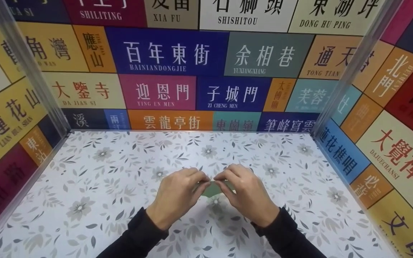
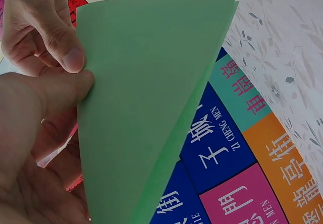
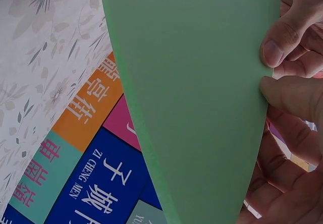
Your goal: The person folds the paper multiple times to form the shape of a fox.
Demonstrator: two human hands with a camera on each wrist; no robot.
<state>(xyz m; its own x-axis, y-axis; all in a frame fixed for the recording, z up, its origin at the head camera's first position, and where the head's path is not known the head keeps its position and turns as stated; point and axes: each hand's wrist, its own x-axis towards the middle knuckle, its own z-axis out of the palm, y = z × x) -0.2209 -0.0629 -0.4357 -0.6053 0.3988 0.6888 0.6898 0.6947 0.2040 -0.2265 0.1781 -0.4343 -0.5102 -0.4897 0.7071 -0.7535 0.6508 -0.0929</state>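
A sheet of green paper [image 1: 212,190], folded over into a triangle, is held up between the two hands above the tabletop. My left hand [image 1: 178,191] pinches its folded edge between thumb and fingers. Close beside it, my right hand [image 1: 246,193] pinches the same edge, the two thumbs almost meeting. In the left wrist view the green paper [image 2: 141,82] shows two layers that part slightly along the slanting side. From the right wrist, the paper [image 3: 192,93] looks smooth, with its loose corners near the top left. Most of it is hidden by the hands in the head view.
A white tabletop [image 1: 102,179] with grey flowers and leaves lies beneath the hands. Around it stand panels covered in coloured signs, such as a blue sign [image 1: 167,52] at the back. Clear upright strips [image 1: 350,71] mark the corners.
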